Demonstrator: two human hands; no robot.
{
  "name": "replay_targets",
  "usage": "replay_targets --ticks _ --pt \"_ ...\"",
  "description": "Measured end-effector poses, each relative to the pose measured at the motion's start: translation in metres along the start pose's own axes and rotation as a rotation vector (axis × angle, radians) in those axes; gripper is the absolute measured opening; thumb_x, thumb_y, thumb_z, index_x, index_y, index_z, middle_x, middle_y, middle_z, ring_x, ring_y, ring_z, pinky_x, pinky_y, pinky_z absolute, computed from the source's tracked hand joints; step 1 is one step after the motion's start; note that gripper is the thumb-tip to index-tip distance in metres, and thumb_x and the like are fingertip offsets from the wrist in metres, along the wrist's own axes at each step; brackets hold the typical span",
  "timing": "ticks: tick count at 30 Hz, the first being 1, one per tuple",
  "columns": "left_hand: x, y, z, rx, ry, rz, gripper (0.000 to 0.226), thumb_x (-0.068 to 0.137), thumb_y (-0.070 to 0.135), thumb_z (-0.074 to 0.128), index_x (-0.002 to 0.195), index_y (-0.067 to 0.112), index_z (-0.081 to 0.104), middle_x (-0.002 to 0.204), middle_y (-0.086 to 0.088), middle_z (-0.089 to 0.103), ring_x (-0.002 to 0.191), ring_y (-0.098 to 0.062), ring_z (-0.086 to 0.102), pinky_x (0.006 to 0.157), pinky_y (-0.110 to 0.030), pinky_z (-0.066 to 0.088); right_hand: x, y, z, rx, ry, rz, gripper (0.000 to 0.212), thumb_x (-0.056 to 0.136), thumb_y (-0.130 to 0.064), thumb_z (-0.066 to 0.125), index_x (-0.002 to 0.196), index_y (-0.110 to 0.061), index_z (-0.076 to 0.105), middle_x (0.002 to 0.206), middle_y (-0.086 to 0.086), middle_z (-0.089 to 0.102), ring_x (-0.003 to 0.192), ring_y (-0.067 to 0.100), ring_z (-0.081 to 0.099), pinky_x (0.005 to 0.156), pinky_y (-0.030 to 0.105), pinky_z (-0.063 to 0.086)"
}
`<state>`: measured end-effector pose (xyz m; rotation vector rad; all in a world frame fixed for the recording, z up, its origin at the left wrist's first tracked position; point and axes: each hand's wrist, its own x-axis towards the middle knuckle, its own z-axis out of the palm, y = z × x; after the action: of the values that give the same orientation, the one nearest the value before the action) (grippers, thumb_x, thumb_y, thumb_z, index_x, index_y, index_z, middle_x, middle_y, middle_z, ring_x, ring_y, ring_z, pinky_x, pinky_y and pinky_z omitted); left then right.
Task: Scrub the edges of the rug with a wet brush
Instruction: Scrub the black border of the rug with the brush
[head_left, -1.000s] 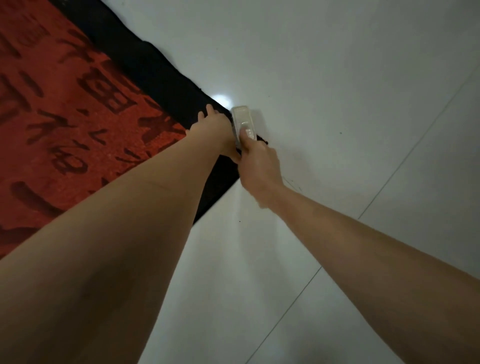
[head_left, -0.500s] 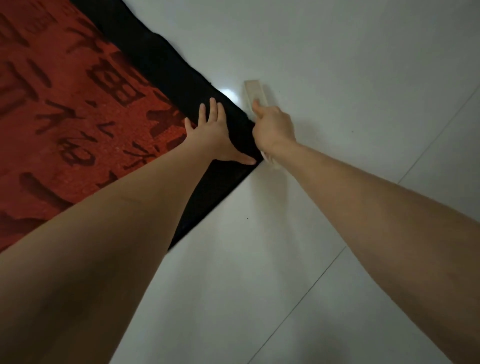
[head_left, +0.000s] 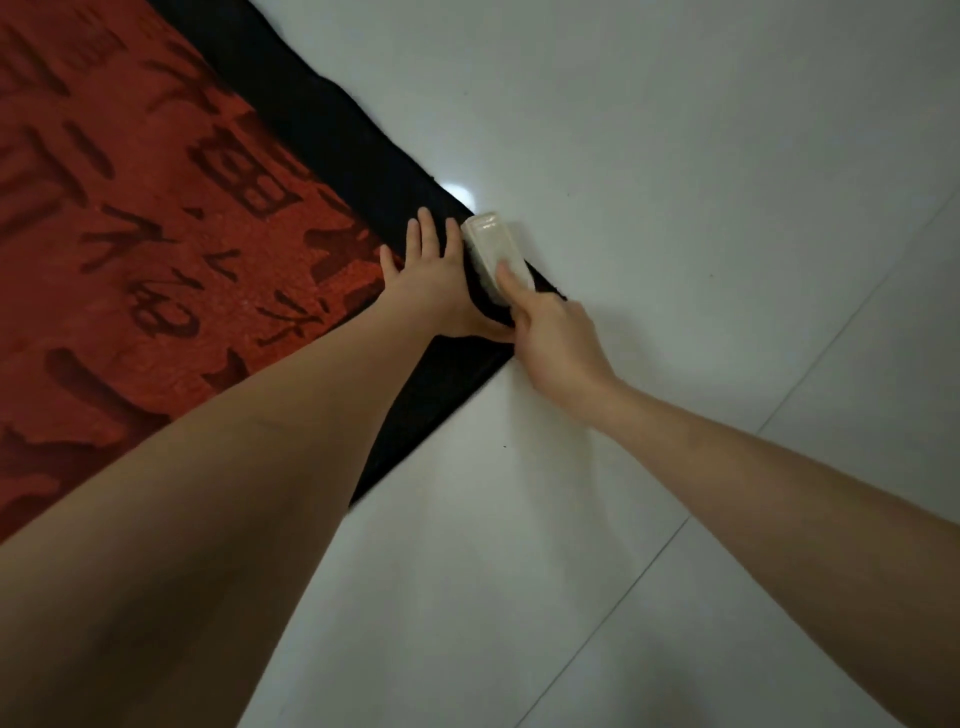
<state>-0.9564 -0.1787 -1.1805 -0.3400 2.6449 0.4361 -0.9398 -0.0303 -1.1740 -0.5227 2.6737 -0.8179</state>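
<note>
A: White tile floor (head_left: 675, 156) nearest; right hand (head_left: 556, 338) grips brush (head_left: 496, 249) on rug (head_left: 156, 260) corner's black border.
B: Left hand (head_left: 431, 280)?
A: Flat, fingers straight, likely pinning the border against scrubbing.

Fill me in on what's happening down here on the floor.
A person is scrubbing the black border of a red rug laid on a white tiled floor. The right hand grips a pale scrubbing brush and holds it at the rug's corner edge. The left hand lies flat, fingers spread, pressing the rug down right beside the brush.
</note>
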Motion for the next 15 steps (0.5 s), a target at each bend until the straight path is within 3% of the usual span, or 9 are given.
replay_targets --ticks 4,6,8,10,12,15 --pt "-0.001 -0.002 0.0 0.019 -0.016 -0.003 0.145 0.056 0.079 0.071 0.155 0.015 -0.014 0.159 -0.015 -0.025 0.148 -0.028 -0.021 0.118 -0.056 -0.005 0.05 0.003 -0.021 -0.104 0.068 0.189 0.06 0.094 -0.008 0.036 0.148 -0.034 0.034 0.125 0.017 0.058 0.111 0.037 0.055 0.085 0.032 0.043" --pt "-0.005 -0.006 0.002 0.012 0.018 0.082 0.136 0.062 0.074 0.072 0.156 0.016 -0.007 0.161 -0.013 -0.022 0.149 -0.028 -0.019 0.117 -0.055 -0.004 0.039 0.0 -0.024 -0.067 0.125 0.169 0.06 0.095 -0.007 0.035 0.149 -0.032 0.033 0.115 0.013 0.061 0.102 0.033 0.057 0.078 0.029 0.04" --pt "-0.01 -0.013 0.008 0.005 0.075 0.212 0.122 0.07 0.067 0.072 0.158 0.017 0.004 0.163 -0.009 -0.014 0.15 -0.026 -0.015 0.119 -0.053 -0.003 0.004 0.001 -0.013 -0.005 0.145 0.109 0.058 0.098 -0.008 0.036 0.149 -0.033 0.032 0.093 0.007 0.059 0.082 0.025 0.056 0.069 0.027 0.037" --pt "-0.016 -0.018 0.016 0.0 0.092 0.266 0.115 0.074 0.063 0.071 0.158 0.018 0.007 0.165 -0.006 -0.008 0.15 -0.026 -0.012 0.12 -0.051 -0.003 -0.037 0.002 -0.002 0.004 0.063 0.053 0.062 0.098 -0.006 0.036 0.15 -0.037 0.026 0.08 0.002 0.052 0.07 0.02 0.052 0.063 0.029 0.037" --pt "-0.018 -0.017 0.019 -0.013 0.051 0.239 0.115 0.074 0.062 0.071 0.158 0.021 0.005 0.164 -0.005 -0.009 0.15 -0.03 -0.013 0.119 -0.051 -0.004 -0.068 0.012 0.0 -0.024 -0.074 0.038 0.071 0.096 -0.003 0.036 0.149 -0.046 0.018 0.073 -0.001 0.049 0.063 0.019 0.052 0.06 0.034 0.044" --pt "-0.014 -0.006 0.016 0.016 -0.032 0.209 0.114 0.075 0.059 0.073 0.157 0.027 0.0 0.163 -0.006 -0.017 0.148 -0.035 -0.018 0.117 -0.054 -0.006 -0.074 0.03 -0.018 -0.062 -0.033 0.083 0.063 0.099 -0.012 0.037 0.146 -0.051 0.022 0.08 -0.002 0.053 0.068 0.022 0.055 0.068 0.035 0.049"
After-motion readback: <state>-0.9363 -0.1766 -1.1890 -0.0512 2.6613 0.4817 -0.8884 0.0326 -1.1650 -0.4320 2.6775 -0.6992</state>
